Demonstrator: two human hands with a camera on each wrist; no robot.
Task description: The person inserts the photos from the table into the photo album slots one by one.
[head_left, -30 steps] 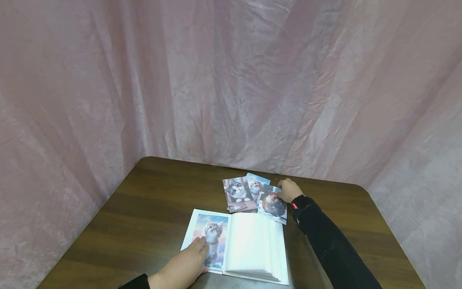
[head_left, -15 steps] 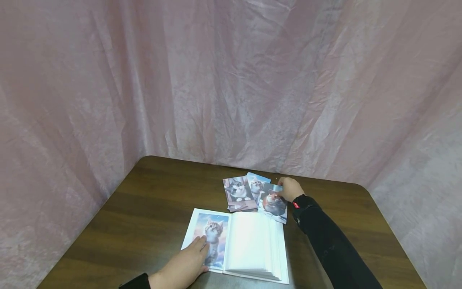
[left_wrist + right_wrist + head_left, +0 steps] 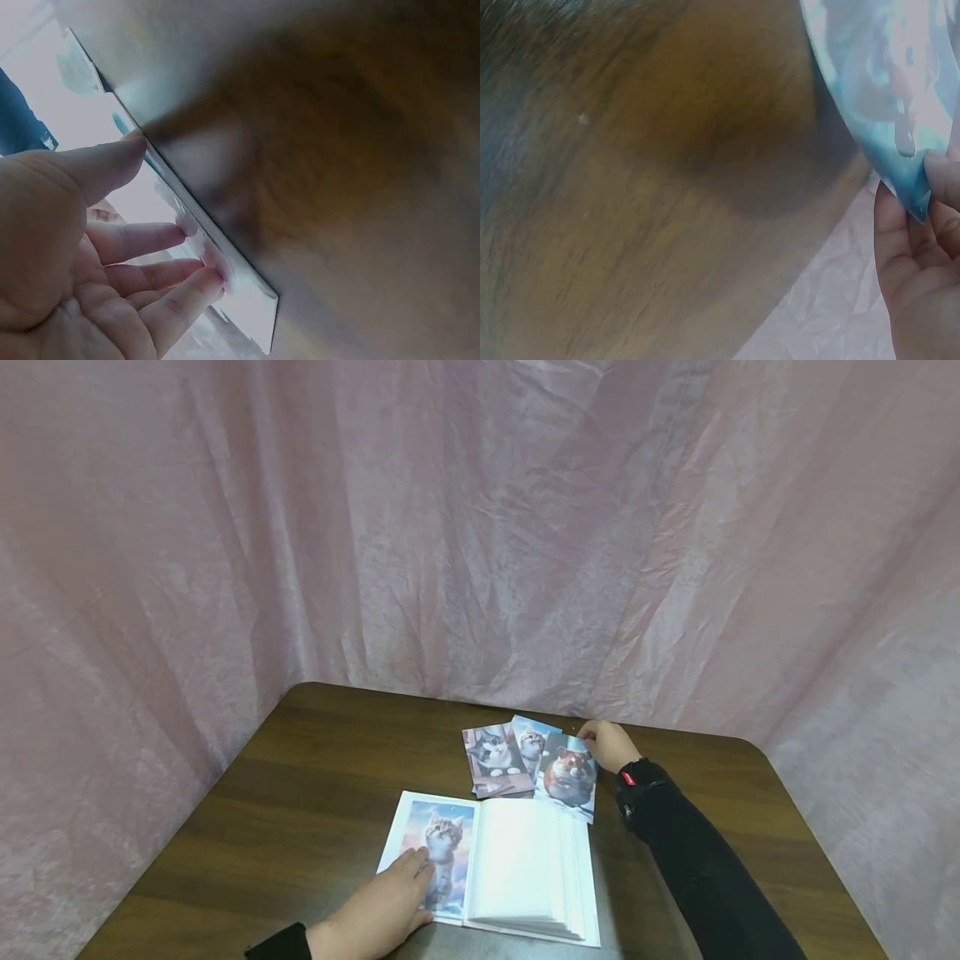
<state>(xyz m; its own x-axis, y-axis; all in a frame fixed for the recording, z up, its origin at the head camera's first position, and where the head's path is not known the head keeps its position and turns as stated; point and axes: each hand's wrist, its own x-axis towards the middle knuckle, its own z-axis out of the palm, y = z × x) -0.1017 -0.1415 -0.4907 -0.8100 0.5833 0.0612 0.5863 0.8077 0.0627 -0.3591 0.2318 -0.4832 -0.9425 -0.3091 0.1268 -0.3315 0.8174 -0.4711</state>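
Note:
An open photo album [image 3: 517, 860] lies near the front of the table, a kitten photo [image 3: 444, 839] on its left side and blank white pages on its right. My left hand [image 3: 386, 897] rests on the album's left side, fingertips on the kitten photo; in the left wrist view the fingers [image 3: 161, 240] are spread along the cover edge. Beyond the album, my right hand [image 3: 609, 745] pinches the far right corner of a hamster photo [image 3: 567, 777]. The right wrist view shows that photo's bluish corner [image 3: 907, 180] between thumb and fingers.
Beside the hamster photo lie a grey-and-white cat photo [image 3: 495, 758] and a kitten photo with blue sky [image 3: 531, 743], overlapping, with more prints partly hidden beneath. The brown wooden table [image 3: 322, 760] ends at a pink curtain [image 3: 465, 568] behind.
My right hand has moved slightly up and right, and its fingers now sit at the hamster photo's corner, uncovering more of the picture. My left hand stays in place.

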